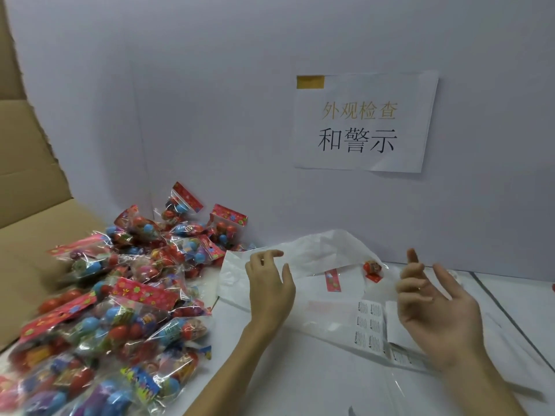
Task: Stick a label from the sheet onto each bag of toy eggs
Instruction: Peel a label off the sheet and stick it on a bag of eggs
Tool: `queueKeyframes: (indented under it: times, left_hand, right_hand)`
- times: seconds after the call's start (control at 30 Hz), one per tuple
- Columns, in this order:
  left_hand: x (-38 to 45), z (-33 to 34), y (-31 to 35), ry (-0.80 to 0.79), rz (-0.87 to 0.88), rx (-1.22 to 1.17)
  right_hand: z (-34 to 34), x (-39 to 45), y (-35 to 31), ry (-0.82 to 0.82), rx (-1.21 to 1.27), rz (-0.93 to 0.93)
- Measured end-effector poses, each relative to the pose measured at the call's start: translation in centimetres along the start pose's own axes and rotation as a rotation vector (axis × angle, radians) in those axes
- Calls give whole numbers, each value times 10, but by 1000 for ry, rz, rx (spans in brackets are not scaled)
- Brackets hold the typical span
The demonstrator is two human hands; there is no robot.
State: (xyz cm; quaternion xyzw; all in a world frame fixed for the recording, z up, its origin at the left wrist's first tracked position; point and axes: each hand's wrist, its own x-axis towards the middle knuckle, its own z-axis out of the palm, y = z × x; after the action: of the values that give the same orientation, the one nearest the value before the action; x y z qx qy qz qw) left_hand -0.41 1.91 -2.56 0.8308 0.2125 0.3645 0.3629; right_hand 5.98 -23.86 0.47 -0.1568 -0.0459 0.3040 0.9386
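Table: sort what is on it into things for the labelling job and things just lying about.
For the job: bags of eggs; label sheet; left hand; right hand.
Lying about: white plastic bag; wall sign; cardboard box.

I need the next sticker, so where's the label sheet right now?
In the head view, the label sheet lies flat on the white table, right of centre, between the left hand and right hand.

Lighting: bright, even, diffuse; shadows faint. Glare: highlights on cellophane of the bags of toy eggs (120,310). Blur: smearing at the table's (300,385) left edge. Wide-angle bending toward frame edges; label sheet (368,324) print illegible.
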Motion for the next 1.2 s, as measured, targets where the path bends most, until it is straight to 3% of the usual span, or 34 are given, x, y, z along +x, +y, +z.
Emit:
queueKeyframes:
  times: [0.17, 0.27, 0.33, 0.4, 0.6, 0.73, 0.83, 1.03, 1.1, 1.2]
  left_hand:
    - [62, -41, -16, -206, -184, 746]
    - [95, -74, -36, -276, -169, 1232]
    - [105, -90, -53, -274, -110, 1400]
    - [109, -97, -60, -231, -41, 1408]
    - [83, -74, -8, -36, 200, 1182]
    - [27, -29, 36, 76, 468, 622]
    - [-20, 8, 48, 53, 587, 284]
    - [-46, 37, 31, -96, 865, 106]
    - [-46, 36, 27, -150, 835, -6]
    - [-46, 32, 27, -292, 508, -325]
  right_hand:
    - [4, 6, 22, 75, -247, 69]
    - [7, 7, 30, 107, -320, 57]
    - [8, 8, 34, 123, -365, 38]
    - [9, 8, 37, 136, -396, 34]
    - [6, 10, 42, 171, -489, 53]
    - [-6, 16, 42, 132, -534, 55]
    - [-14, 20, 43, 74, -803, -73]
    - [-10, 13, 46, 49, -1201, -207]
    - [-9, 12, 46, 115, -1254, -298]
    - [-10, 12, 41, 190, -1154, -339]
